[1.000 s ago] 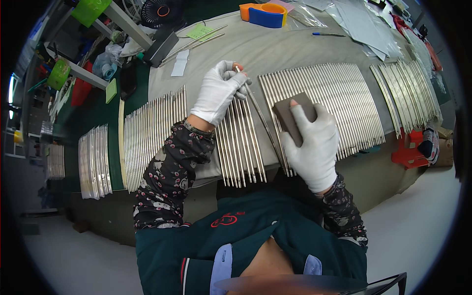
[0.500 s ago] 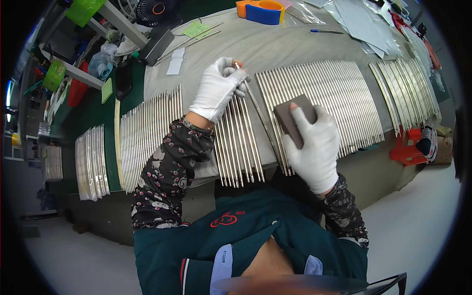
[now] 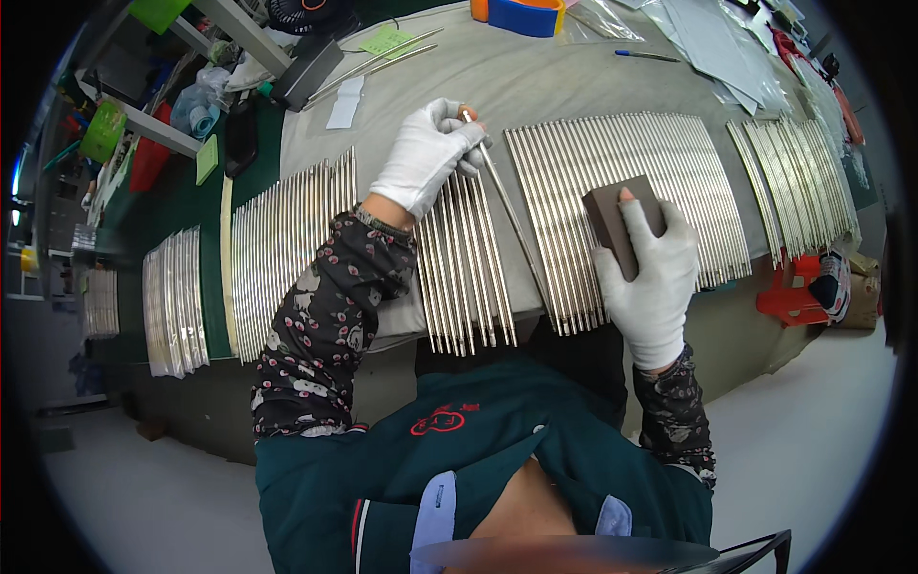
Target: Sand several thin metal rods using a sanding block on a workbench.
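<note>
My left hand (image 3: 430,158), in a white glove with bare fingertips, pinches the far end of a thin shiny metal rod (image 3: 510,209). The rod slants toward me, its near end by the edge of a wide row of similar rods (image 3: 626,153). My right hand (image 3: 655,282), gloved the same way, grips a dark brown block (image 3: 612,222) and holds it over that row. Whether the block touches the rods, I cannot tell. Under and below my left hand lies a smaller group of rods (image 3: 466,277), reaching past the table's near edge.
More rods (image 3: 292,249) lie at the left, and bagged bundles (image 3: 175,301) are beyond them. Another rod group (image 3: 794,187) sits at the right, above a red stool (image 3: 789,304). At the back are a blue pen (image 3: 646,55), a blue-orange tape roll (image 3: 521,17) and a fan (image 3: 311,11).
My right hand has carried the brown block to the right across the wide row. My left hand keeps its pinch on the rod, nearly in place. The view has shifted slightly.
</note>
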Demonstrator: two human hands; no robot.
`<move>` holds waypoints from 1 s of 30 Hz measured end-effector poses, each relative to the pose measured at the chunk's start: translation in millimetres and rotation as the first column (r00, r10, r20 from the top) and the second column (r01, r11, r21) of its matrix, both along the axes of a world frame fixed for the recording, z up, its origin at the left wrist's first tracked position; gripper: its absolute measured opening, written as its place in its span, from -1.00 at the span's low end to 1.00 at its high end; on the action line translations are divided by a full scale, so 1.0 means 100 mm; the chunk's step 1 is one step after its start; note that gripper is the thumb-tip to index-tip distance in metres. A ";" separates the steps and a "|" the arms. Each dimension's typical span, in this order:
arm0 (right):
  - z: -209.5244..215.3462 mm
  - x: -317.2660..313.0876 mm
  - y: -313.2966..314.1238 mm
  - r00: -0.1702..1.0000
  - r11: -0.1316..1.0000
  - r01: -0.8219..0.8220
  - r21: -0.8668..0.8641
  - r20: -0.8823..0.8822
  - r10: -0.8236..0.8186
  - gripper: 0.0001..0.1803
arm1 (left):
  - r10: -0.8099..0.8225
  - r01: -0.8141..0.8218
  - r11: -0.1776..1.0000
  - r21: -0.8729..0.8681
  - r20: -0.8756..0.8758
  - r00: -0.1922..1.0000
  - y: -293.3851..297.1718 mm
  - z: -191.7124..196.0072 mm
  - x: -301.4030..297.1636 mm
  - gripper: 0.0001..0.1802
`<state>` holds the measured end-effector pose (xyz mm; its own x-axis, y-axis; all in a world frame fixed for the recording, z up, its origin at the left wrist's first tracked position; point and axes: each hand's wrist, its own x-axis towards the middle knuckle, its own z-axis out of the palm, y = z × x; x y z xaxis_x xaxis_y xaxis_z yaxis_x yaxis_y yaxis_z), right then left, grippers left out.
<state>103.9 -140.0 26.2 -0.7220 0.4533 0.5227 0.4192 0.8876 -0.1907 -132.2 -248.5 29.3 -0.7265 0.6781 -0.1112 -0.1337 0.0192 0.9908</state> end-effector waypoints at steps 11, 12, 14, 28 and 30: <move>-0.04 0.40 0.03 0.999 0.989 -0.012 -0.146 -0.046 0.005 -0.26 | -0.505 -0.041 0.859 -0.510 -0.859 0.083 -0.12 0.10 0.34 -0.31; -0.02 0.43 0.05 0.999 0.988 -0.006 -0.152 -0.042 0.000 -0.26 | -0.461 0.079 0.882 -0.464 -0.886 -0.054 -0.27 0.04 0.46 -0.23; -0.02 0.49 0.07 0.999 0.984 0.008 -0.178 -0.029 -0.013 -0.27 | -0.680 0.368 0.670 -0.645 -0.732 -0.047 -0.56 -0.15 0.69 -0.15; -0.04 0.42 0.06 0.999 0.970 -0.032 -0.243 -0.037 0.024 -0.28 | -0.757 0.423 0.587 -0.690 -0.653 -0.014 -1.06 -0.21 1.16 -0.24; -0.04 0.42 0.07 0.998 0.967 -0.050 -0.251 -0.042 0.041 -0.27 | -0.743 0.421 0.594 -0.685 -0.668 -0.039 -0.98 -0.23 1.18 -0.26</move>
